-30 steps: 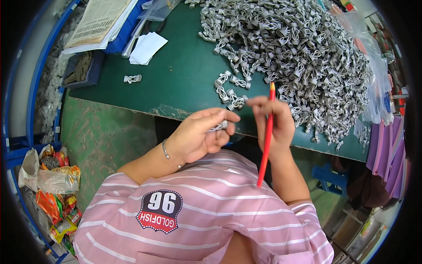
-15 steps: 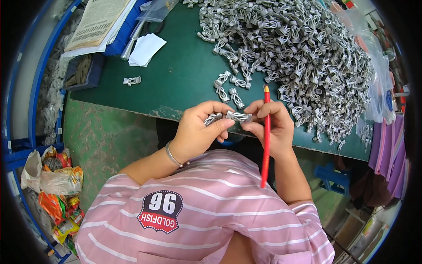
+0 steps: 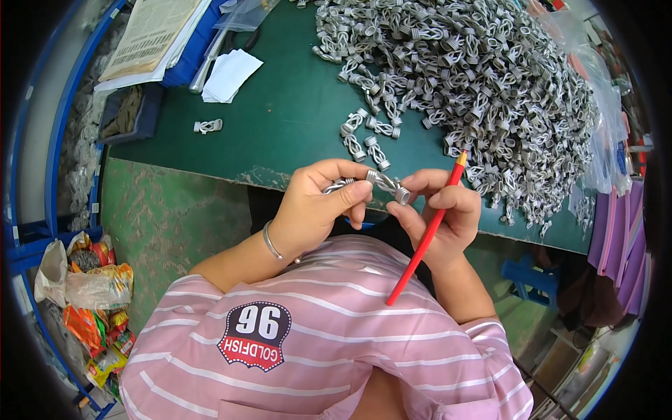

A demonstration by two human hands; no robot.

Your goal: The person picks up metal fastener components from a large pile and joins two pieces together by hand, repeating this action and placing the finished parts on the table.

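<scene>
My left hand (image 3: pixel 318 206) pinches one end of a small grey coiled metal clip (image 3: pixel 381 185) just in front of the green table's near edge. My right hand (image 3: pixel 441 213) holds the clip's other end with its fingertips and also grips a long red pencil (image 3: pixel 423 234), which slants down toward my striped shirt. A huge heap of the same grey clips (image 3: pixel 476 84) covers the table's far right. A few loose clips (image 3: pixel 367 136) lie between the heap and my hands. One single clip (image 3: pixel 208 127) lies apart at the left.
The green table (image 3: pixel 280 119) carries white paper slips (image 3: pixel 231 73), a stack of papers on a blue tray (image 3: pixel 150 38) and clear plastic bags (image 3: pixel 595 105) at the right. Snack wrappers in a bag (image 3: pixel 87 280) lie on the floor at left. A blue stool (image 3: pixel 535 280) stands at right.
My hands came together over the clip: the right hand lowered the pencil tip from the heap and now shares the clip with the left hand.
</scene>
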